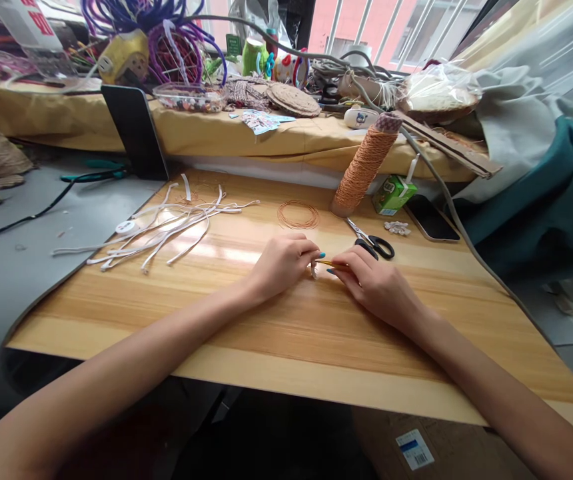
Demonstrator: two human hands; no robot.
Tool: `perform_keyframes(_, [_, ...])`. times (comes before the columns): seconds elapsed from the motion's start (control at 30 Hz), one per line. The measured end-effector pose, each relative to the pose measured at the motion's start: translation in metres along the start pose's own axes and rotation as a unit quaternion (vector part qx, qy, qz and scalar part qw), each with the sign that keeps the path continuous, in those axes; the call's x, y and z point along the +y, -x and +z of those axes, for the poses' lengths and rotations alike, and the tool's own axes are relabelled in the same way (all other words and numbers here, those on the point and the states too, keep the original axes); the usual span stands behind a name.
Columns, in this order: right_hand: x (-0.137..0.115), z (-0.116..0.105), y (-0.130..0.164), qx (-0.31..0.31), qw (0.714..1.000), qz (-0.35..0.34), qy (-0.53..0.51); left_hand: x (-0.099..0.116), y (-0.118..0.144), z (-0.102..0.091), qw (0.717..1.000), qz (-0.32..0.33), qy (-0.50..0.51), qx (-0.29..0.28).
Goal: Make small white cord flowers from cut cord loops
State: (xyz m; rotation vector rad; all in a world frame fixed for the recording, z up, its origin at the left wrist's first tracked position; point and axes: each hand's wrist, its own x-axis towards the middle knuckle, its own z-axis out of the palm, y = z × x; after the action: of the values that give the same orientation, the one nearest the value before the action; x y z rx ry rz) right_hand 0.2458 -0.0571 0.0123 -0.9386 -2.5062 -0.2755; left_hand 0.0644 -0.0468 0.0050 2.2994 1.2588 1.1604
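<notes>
Both hands meet mid-counter (266, 333): left hand (281, 263) and right hand (369, 277) each pinch a thin yellow stick (327, 264), grip closed on it, scissors (374, 241) just beside.

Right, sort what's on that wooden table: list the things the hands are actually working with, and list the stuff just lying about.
In hand:
left hand
right hand
thin yellow piece pinched between both hands

Lying about:
scissors
coil of orange cord
cone of orange cord
white strips
green carton
phone
wooden table
</notes>
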Motion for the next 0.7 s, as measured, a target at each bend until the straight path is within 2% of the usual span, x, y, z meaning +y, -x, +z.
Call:
perform_keyframes(0.1, [0.0013, -0.0010, 0.0006, 0.022, 0.995, -0.052, 0.088, -0.0001, 0.0005, 0.0004, 1.000, 0.010, -0.006, 0.004])
perform_keyframes(0.2, [0.0007, -0.0016, 0.0009, 0.016, 0.989, -0.079, 0.126, 0.0005, 0.0014, 0.0006, 1.000, 0.026, -0.006, 0.011])
perform_keyframes(0.4, [-0.0041, -0.0019, -0.0010, 0.043, 0.986, -0.039, 0.160, 0.0002, 0.0022, 0.0009, 0.999, 0.032, 0.006, 0.010])
perform_keyframes(0.53, [-0.0057, -0.0025, -0.0036, 0.040, 0.985, -0.024, 0.168, 0.0000, -0.0007, -0.0011, 0.999, -0.011, 0.033, 0.012])
perform_keyframes(0.7, [-0.0028, -0.0038, -0.0041, 0.012, 0.979, -0.001, 0.206, -0.0008, -0.0056, -0.0057, 0.988, -0.110, 0.107, 0.008])
